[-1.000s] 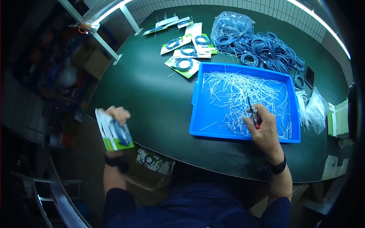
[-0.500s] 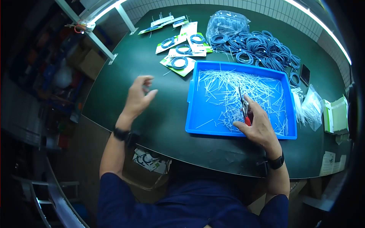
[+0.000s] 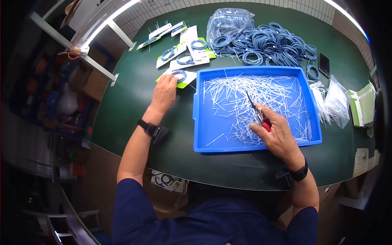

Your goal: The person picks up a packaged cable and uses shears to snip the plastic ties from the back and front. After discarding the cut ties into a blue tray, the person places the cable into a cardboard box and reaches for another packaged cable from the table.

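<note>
My left hand is at the nearest carded cable, a dark blue coil on a white and green card. Its fingers are closed at the card's left edge and cover part of it. My right hand holds red-handled pliers, tips pointing up and away, above the blue tray. Thin white cut strips, which look like cable tie ends, lie scattered in the tray under the pliers. More carded cables lie just beyond my left hand, some overlapping.
Loose coiled blue cables are heaped at the back beside a clear bag of coils. Right of the tray are a phone, a bag of white ties and a green-white box. Below the table edge stands an open carton.
My left hand has moved forward from above the bare table to the nearest carded cable, and its fingers have closed there. My right hand still holds the pliers over the tray. The view has shifted slightly.
</note>
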Available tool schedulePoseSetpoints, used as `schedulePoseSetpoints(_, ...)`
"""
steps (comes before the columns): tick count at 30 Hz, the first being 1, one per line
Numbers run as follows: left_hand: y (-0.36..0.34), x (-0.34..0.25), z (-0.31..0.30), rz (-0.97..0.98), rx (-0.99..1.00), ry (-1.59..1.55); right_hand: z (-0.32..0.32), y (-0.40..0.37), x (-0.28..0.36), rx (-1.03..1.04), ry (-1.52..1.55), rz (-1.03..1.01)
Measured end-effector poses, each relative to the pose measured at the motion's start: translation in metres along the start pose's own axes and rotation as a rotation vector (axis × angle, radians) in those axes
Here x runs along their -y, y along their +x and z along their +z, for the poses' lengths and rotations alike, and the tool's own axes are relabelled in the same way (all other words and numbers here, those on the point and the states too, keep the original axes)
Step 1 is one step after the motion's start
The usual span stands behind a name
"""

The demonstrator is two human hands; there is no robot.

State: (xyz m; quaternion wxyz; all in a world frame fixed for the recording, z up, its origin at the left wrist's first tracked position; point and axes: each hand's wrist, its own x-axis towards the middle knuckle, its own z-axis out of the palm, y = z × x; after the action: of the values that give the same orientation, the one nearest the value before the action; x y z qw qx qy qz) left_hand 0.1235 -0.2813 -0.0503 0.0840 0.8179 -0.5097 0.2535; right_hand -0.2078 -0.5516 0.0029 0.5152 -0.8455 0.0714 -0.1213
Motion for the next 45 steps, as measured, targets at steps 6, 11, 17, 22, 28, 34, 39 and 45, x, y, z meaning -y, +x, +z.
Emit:
schedulePoseSetpoints(6, -0.012, -0.023, -0.079, -0.173, -0.202, 0.048, 0.01, -0.001, -0.007, -0.08, -0.164, -0.156)
schedulePoseSetpoints(11, -0.005, -0.053, -0.1, -0.517, -0.306, -0.543, 0.013, -0.002, -0.003, -0.001, -0.19, -0.144)
schedulePoseSetpoints(17, 0.03, -0.12, -0.082, -0.591, -0.314, -1.678, 0.008, -0.004, 0.002, -0.083, -0.143, -0.238)
schedulePoseSetpoints(22, 0.041, -0.155, -0.065, -0.626, -0.255, -1.811, 0.006, -0.005, 0.002, -0.142, -0.241, -0.256)
schedulePoseSetpoints(28, 0.03, -0.148, -0.051, -0.674, -0.34, -1.814, 0.008, -0.005, 0.002, -0.162, -0.193, -0.255)
schedulePoseSetpoints(34, 0.019, -0.151, -0.045, -0.644, -0.441, -1.686, 0.023, -0.004, 0.004, -0.002, -0.323, -0.172)
schedulePoseSetpoints(39, 0.014, -0.159, -0.038, -0.585, -0.443, -1.734, 0.029, -0.001, 0.002, -0.071, -0.351, -0.198)
schedulePoseSetpoints(45, 0.015, -0.168, -0.044, -0.64, -0.394, -1.824, 0.035, 0.001, -0.003, -0.198, -0.624, -0.384)
